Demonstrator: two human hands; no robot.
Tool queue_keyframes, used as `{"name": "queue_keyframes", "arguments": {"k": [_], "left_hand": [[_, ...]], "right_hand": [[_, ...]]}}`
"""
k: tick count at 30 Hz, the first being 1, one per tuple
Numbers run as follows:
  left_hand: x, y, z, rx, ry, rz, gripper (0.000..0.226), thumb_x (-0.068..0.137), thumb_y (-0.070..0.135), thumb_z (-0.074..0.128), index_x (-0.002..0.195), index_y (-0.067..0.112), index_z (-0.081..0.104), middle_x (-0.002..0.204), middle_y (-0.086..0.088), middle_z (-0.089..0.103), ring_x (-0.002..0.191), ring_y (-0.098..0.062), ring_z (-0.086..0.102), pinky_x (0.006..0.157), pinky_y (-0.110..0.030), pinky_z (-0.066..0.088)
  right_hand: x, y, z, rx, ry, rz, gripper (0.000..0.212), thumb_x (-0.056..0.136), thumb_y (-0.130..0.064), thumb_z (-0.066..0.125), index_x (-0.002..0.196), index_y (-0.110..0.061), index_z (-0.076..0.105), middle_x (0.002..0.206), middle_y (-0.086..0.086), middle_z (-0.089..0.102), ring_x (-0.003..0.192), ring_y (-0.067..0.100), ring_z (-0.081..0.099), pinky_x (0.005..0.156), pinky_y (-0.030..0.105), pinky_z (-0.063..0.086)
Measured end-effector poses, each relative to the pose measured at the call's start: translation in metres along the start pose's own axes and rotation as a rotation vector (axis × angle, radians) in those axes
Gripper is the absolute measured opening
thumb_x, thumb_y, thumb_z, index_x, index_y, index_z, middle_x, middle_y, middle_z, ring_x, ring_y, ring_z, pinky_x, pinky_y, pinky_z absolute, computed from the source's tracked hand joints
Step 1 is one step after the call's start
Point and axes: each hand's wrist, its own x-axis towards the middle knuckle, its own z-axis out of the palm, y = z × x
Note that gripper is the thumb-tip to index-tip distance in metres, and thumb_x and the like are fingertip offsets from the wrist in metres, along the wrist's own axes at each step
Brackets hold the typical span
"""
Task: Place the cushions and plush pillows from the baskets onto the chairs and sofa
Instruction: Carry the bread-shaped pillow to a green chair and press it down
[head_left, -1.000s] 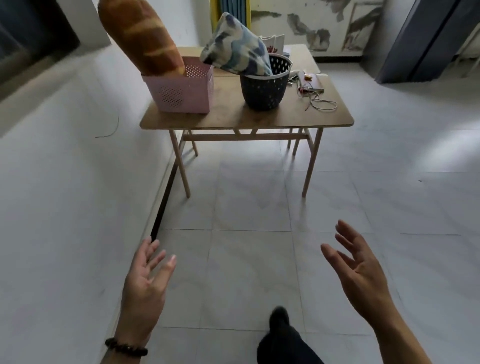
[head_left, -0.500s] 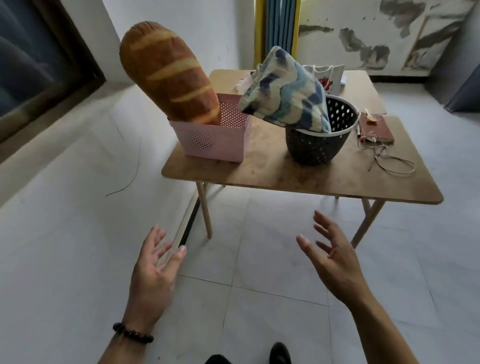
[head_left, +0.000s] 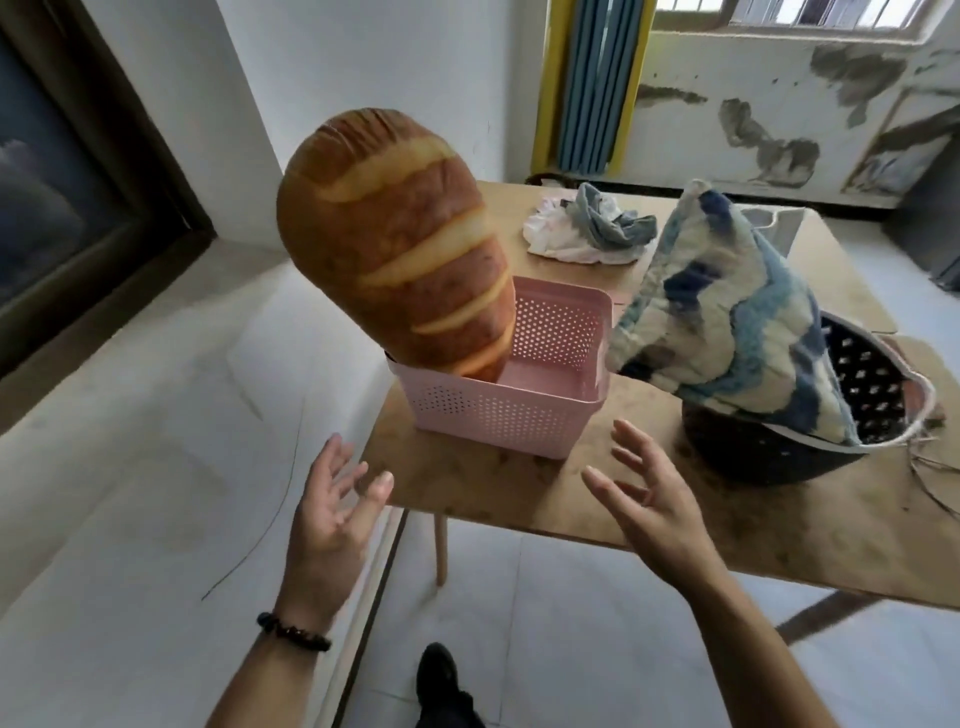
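Note:
A brown bread-shaped plush pillow (head_left: 395, 244) stands tilted to the left in a pink perforated basket (head_left: 498, 415) on a wooden table (head_left: 519, 488). To the right, a blue and cream patterned cushion (head_left: 737, 322) leans out of a dark round basket (head_left: 872, 395). My left hand (head_left: 332, 514) and my right hand (head_left: 654, 509) are both raised with fingers spread, palms facing each other, just in front of the pink basket. Neither hand touches anything.
Crumpled cloths (head_left: 587, 228) lie at the table's far side. A white container (head_left: 774, 228) shows behind the cushion. Thin cords (head_left: 930, 467) trail at the table's right edge. A white wall runs along the left, and my foot (head_left: 441, 680) is on the tiled floor.
I have come closer to the table; the baskets now fill the view. Both hands have risen toward the pink basket, still holding nothing.

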Motion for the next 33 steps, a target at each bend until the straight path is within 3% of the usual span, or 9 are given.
{"name": "queue_keyframes", "arguments": {"k": [5, 8, 11, 13, 15, 18, 23, 28, 33], "left_hand": [[0.131, 0.028, -0.008, -0.011, -0.006, 0.013, 0.093, 0.072, 0.056, 0.069, 0.154, 0.035, 0.030, 0.161, 0.007, 0.037, 0.142, -0.014, 0.042, 0.114, -0.042, 0.042], [0.188, 0.027, 0.003, 0.072, -0.101, 0.076, 0.123, 0.052, 0.070, 0.081, 0.153, 0.043, 0.015, 0.168, 0.008, 0.019, 0.142, -0.005, 0.029, 0.116, -0.035, 0.032], [0.228, 0.019, 0.017, 0.226, -0.215, 0.006, 0.146, 0.026, 0.087, 0.081, 0.150, 0.028, 0.033, 0.154, 0.003, 0.043, 0.136, -0.014, 0.045, 0.106, -0.033, 0.041], [0.241, 0.019, 0.027, 0.225, -0.258, -0.047, 0.153, 0.017, 0.090, 0.078, 0.148, 0.022, 0.042, 0.144, 0.002, 0.056, 0.132, -0.021, 0.054, 0.108, -0.039, 0.047], [0.247, 0.026, 0.036, 0.148, -0.228, -0.039, 0.145, 0.024, 0.088, 0.081, 0.150, 0.028, 0.040, 0.146, 0.007, 0.056, 0.133, -0.021, 0.054, 0.113, -0.044, 0.045], [0.246, 0.054, 0.044, -0.033, -0.134, 0.028, 0.108, 0.040, 0.083, 0.083, 0.136, 0.050, 0.045, 0.135, 0.026, 0.059, 0.125, -0.008, 0.059, 0.111, -0.037, 0.047], [0.255, 0.128, 0.066, -0.392, 0.036, 0.158, 0.106, 0.047, 0.070, 0.091, 0.138, 0.025, 0.059, 0.133, 0.009, 0.069, 0.122, -0.014, 0.066, 0.108, -0.043, 0.050], [0.250, 0.197, 0.103, -0.641, 0.054, 0.183, 0.104, 0.040, 0.071, 0.091, 0.127, 0.020, 0.067, 0.126, 0.004, 0.073, 0.116, -0.017, 0.070, 0.099, -0.039, 0.056], [0.235, 0.232, 0.121, -0.724, 0.019, 0.204, 0.071, 0.060, 0.061, 0.085, 0.119, 0.025, 0.070, 0.120, 0.007, 0.075, 0.109, -0.016, 0.073, 0.099, -0.043, 0.057]], "right_hand": [[0.119, -0.041, 0.033, 0.044, 0.009, -0.069, 0.079, 0.088, -0.043, 0.073, 0.156, -0.035, 0.032, 0.152, -0.012, 0.041, 0.137, 0.007, 0.046, 0.110, 0.043, 0.050], [0.186, -0.048, 0.052, 0.041, -0.058, -0.109, 0.115, 0.072, -0.048, 0.086, 0.161, -0.038, 0.013, 0.162, -0.011, 0.023, 0.150, 0.013, 0.029, 0.121, 0.040, 0.034], [0.247, -0.041, 0.079, -0.108, -0.245, -0.117, 0.156, 0.052, -0.055, 0.096, 0.158, -0.037, -0.017, 0.170, -0.008, -0.013, 0.158, 0.015, -0.006, 0.129, 0.046, 0.008], [0.272, -0.042, 0.098, -0.103, -0.329, -0.100, 0.166, 0.042, -0.068, 0.092, 0.155, -0.036, -0.025, 0.170, -0.003, -0.016, 0.158, 0.019, -0.010, 0.129, 0.051, 0.008], [0.286, -0.044, 0.108, -0.054, -0.338, -0.121, 0.161, 0.040, -0.075, 0.090, 0.160, -0.037, -0.010, 0.171, -0.002, 0.002, 0.159, 0.020, 0.004, 0.127, 0.051, 0.017], [0.286, -0.058, 0.101, -0.001, -0.279, -0.207, 0.139, 0.048, -0.069, 0.092, 0.160, -0.040, 0.015, 0.161, -0.004, 0.032, 0.150, 0.019, 0.028, 0.123, 0.052, 0.029], [0.283, -0.102, 0.054, 0.032, -0.083, -0.346, 0.123, 0.055, -0.078, 0.080, 0.157, -0.052, 0.017, 0.135, -0.001, 0.035, 0.134, 0.016, 0.032, 0.121, 0.042, 0.032], [0.283, -0.144, 0.003, 0.027, 0.153, -0.463, 0.118, 0.057, -0.083, 0.073, 0.157, -0.054, 0.016, 0.128, -0.004, 0.032, 0.131, 0.016, 0.032, 0.120, 0.033, 0.028], [0.257, -0.173, -0.028, 0.035, 0.397, -0.434, 0.119, 0.048, -0.093, 0.069, 0.153, -0.057, 0.026, 0.125, -0.005, 0.045, 0.124, 0.016, 0.048, 0.111, 0.041, 0.045]]}}
